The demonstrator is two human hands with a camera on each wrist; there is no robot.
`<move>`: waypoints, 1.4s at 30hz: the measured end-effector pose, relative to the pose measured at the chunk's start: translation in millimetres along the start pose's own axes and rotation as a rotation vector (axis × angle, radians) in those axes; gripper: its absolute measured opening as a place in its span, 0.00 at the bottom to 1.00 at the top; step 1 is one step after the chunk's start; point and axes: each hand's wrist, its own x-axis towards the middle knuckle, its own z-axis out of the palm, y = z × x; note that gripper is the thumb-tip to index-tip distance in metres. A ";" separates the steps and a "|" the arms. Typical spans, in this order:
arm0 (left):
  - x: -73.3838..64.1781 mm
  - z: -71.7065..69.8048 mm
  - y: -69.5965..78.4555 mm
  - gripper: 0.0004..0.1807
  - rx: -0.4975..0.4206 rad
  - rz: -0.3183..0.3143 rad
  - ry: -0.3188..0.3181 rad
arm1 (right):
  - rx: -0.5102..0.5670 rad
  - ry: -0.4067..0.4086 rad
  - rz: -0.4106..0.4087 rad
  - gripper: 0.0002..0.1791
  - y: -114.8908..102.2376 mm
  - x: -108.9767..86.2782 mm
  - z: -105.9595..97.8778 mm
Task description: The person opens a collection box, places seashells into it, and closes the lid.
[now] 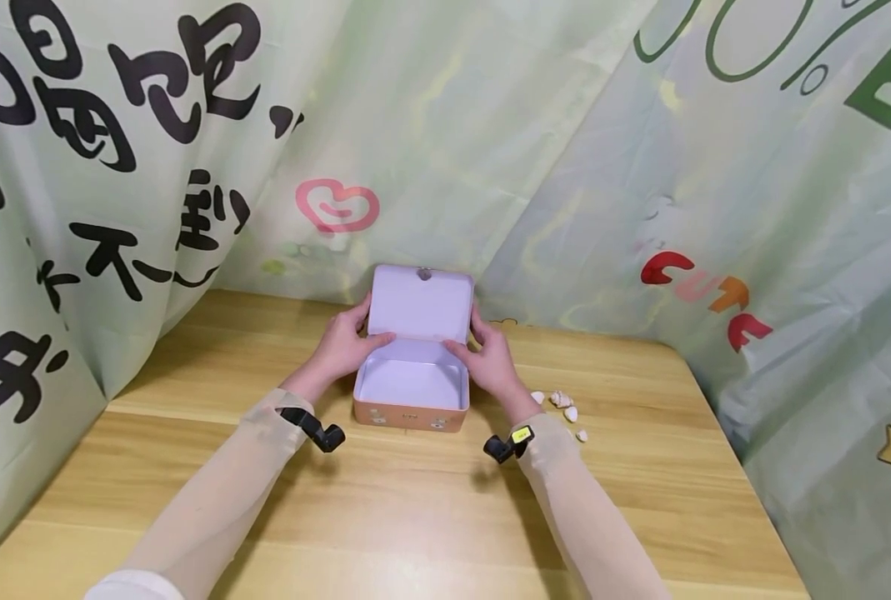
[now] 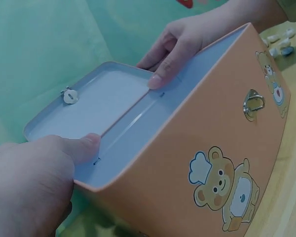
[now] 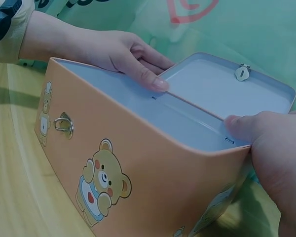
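An orange tin box (image 1: 411,418) with printed bears stands on the table, its lid (image 1: 420,302) raised and leaning back. The inside is pale lilac, and nothing lies on the part of the floor that shows. My left hand (image 1: 343,342) grips the back left corner by the hinge, thumb over the rim and fingers behind. At the back right corner my right hand (image 1: 493,360) holds the box likewise, its thumb by the hinge line. A metal clasp (image 2: 69,96) sits on the lid's edge, and a metal loop (image 3: 64,125) on the box front.
Several small white seashells (image 1: 561,400) lie on the wooden table (image 1: 415,517) just right of my right wrist. A printed curtain (image 1: 430,125) hangs behind the table and along both sides, close behind the lid.
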 end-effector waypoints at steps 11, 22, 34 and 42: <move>-2.1 3.2 -9.3 0.47 -0.077 -0.121 -0.008 | 0.100 -0.002 0.094 0.47 2.8 -2.9 4.5; -2.3 4.7 -10.8 0.47 -0.115 -0.163 0.018 | 0.154 0.036 0.144 0.46 5.0 -5.3 7.4; -5.1 7.2 -10.2 0.47 -0.125 -0.196 0.003 | 0.159 0.045 0.177 0.45 7.3 -9.6 9.1; -4.3 7.0 -12.2 0.47 -0.137 -0.215 -0.006 | 0.173 0.047 0.181 0.43 8.5 -10.4 9.9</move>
